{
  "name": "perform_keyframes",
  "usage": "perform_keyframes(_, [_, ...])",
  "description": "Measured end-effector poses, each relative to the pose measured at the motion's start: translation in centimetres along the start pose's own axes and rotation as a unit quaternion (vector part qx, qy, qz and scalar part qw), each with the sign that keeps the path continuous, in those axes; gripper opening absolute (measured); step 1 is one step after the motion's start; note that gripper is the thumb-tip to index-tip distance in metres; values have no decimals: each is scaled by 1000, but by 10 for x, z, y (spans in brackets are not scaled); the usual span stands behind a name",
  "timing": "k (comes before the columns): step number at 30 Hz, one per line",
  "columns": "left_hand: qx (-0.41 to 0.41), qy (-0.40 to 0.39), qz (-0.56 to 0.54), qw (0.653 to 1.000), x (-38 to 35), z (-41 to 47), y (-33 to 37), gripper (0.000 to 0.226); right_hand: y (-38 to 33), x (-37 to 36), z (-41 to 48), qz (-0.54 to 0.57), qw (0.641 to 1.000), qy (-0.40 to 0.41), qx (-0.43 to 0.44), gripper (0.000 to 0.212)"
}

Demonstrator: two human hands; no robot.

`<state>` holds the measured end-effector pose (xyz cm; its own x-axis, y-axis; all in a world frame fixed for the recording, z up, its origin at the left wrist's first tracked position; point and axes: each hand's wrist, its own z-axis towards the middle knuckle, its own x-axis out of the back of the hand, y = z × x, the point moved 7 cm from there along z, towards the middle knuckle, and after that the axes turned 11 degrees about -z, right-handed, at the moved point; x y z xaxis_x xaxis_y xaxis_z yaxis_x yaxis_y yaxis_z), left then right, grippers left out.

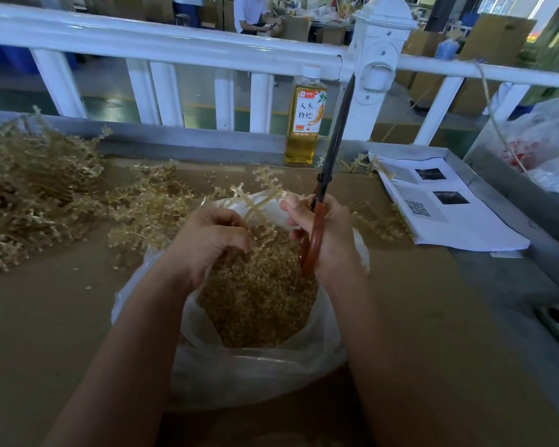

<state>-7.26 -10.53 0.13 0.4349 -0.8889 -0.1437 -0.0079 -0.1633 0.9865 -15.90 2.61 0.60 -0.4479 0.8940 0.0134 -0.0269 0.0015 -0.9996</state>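
Left hand (211, 243) pinches a sprue (255, 204) over the bag (255, 377); right hand (331, 235) grips scissors (336, 137). A careless snip could nick fingers or scatter pieces.

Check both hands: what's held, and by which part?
Right hand grips the scissors by their red handle, blades pointing up. Left hand holds a pale plastic branch by its lower stem, over the open bag.

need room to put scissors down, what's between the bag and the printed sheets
A few loose plastic sprues lie on the brown board between the bag and the printed sheets, seen in the head view.
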Motion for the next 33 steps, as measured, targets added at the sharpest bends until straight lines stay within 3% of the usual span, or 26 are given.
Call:
perform_keyframes(8, [-22,18,15,999,9,0,6,25,1,2,-1,88,996,19,-3,21])
perform_keyframes(12, [-91,64,-37,993,9,-4,18,26,-4,-2,-2,131,991,-24,14,23])
perform_keyframes(16, [-156,103,17,982,9,-8,25,23,-8,-7,-1,163,985,-45,9,28])
perform_keyframes(27, [-194,136,55,970,13,-5,28,31,-16,-9,-1,123,990,-66,9,28])
perform_keyframes(33, [-199,146,48,968,15,-8,28,30,-25,-7,-2,158,985,-60,17,23])
